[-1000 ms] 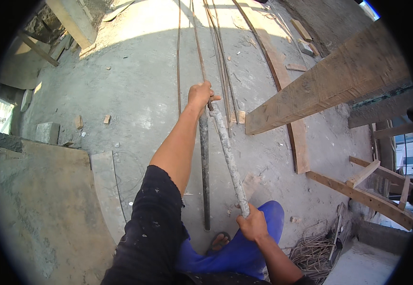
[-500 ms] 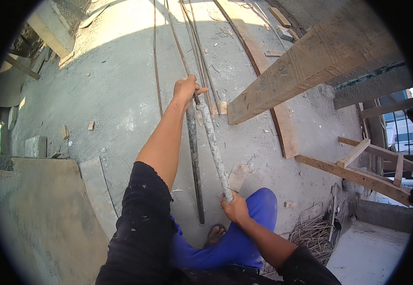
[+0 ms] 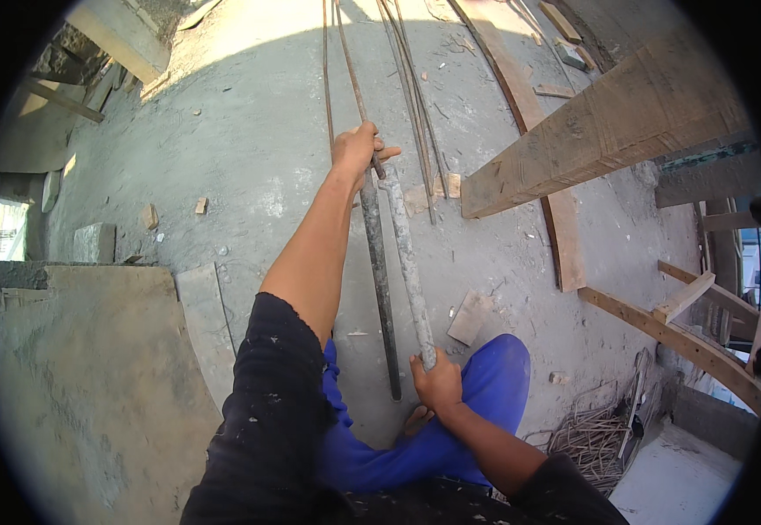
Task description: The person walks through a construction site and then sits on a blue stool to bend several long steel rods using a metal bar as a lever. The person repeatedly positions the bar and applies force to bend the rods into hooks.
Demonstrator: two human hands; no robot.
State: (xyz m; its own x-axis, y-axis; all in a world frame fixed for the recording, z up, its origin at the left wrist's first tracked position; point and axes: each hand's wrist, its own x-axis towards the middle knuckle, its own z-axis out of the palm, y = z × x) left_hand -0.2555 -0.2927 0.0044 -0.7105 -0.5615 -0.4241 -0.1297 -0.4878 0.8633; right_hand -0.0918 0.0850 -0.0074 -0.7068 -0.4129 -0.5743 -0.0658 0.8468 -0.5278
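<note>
My left hand (image 3: 358, 150) is closed around a thin brown steel rod (image 3: 351, 66), with a finger sticking out to the right. The rod's near end is just below this hand, beside the top of a whitish, crusted metal pipe (image 3: 408, 262); whether they touch I cannot tell. My right hand (image 3: 439, 383) is wrapped round the pipe's lower end, by my right knee. A dark, straight bar (image 3: 380, 289) runs from under my left hand down toward my foot. Whether the left hand also grips this bar is hidden.
More steel rods (image 3: 411, 96) lie ahead on the dusty concrete floor (image 3: 258, 175). A thick wooden post (image 3: 573, 140) slants at right, near a long plank (image 3: 564, 236) and a timber frame (image 3: 660, 324). Tangled metal pieces (image 3: 595, 437) lie lower right. A board (image 3: 109, 376) is at left.
The view has shifted, so the floor and post appear farther right and higher. Against the floor, both hands have moved slightly left, and the gap to the rods on the right is wider.
</note>
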